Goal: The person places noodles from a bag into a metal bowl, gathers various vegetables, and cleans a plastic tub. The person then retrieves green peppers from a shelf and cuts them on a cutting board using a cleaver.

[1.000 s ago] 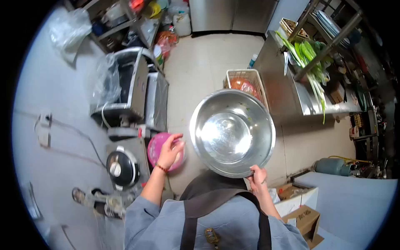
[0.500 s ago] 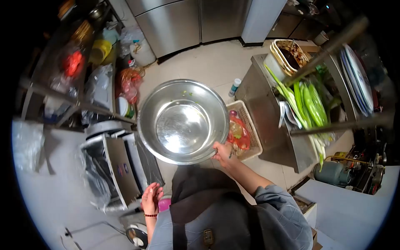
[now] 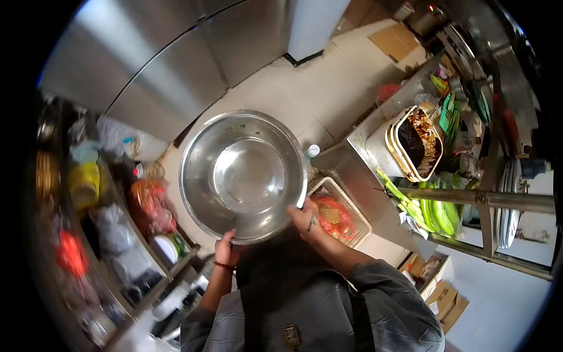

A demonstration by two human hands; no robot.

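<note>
A large stainless steel basin is held out in front of my body, its open top facing up at me. Small green scraps cling to its inner wall; the rest of the inside is bare shiny metal. My right hand grips the rim at the near right, thumb over the edge. At the near left, my left hand has its thumb on the rim, with its other fingers hidden under the basin. A red beaded bracelet circles the left wrist.
On the right, a metal counter carries a white tub with dark sauce and long green vegetables. A plastic basket with a red bag stands on the floor beside it. Shelves with bags line the left; steel cabinet doors stand ahead.
My left hand has come up from beside my body to the basin's near-left rim. My right hand keeps its hold. The view has turned toward the right side of the kitchen.
</note>
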